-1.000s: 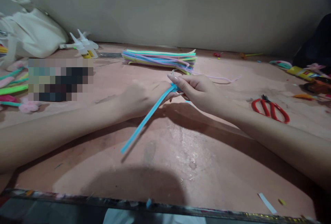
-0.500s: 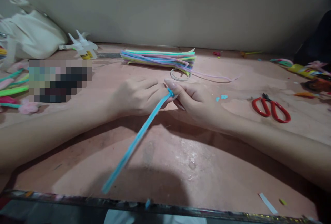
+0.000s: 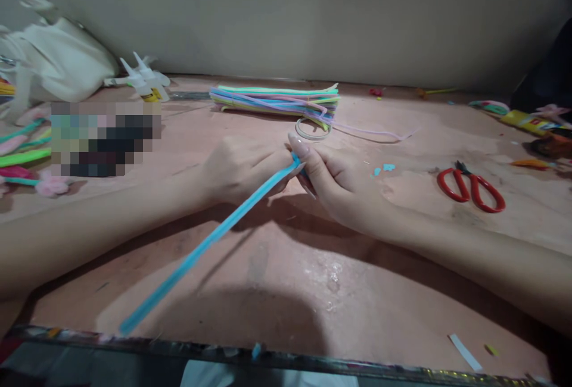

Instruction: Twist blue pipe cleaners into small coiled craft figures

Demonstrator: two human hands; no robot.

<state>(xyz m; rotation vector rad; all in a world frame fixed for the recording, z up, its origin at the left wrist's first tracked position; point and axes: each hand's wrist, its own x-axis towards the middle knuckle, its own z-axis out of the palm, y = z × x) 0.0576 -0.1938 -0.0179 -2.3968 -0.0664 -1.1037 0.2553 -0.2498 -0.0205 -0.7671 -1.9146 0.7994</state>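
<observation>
Both my hands meet over the middle of the pinkish table point(image 3: 286, 268). My left hand point(image 3: 241, 167) and my right hand point(image 3: 335, 181) pinch the far end of a long light-blue pipe cleaner point(image 3: 201, 250). Its free end slants down toward the near left table edge. Just beyond my fingers lies a small white ring point(image 3: 313, 129). Behind it rests a bundle of pastel pipe cleaners point(image 3: 272, 100), with one lilac strand trailing to the right.
Red-handled scissors point(image 3: 471, 189) lie at the right. Small blue scraps point(image 3: 384, 168) sit near my right hand. White glue nozzles point(image 3: 145, 77) and a white cloth bag point(image 3: 58, 62) are at the back left. Coloured pipe cleaners point(image 3: 22, 155) lie at the left edge.
The free end of the blue pipe cleaner has swung down and left, and more of its length shows. My hands drew slightly nearer, uncovering the white ring and the blue scraps.
</observation>
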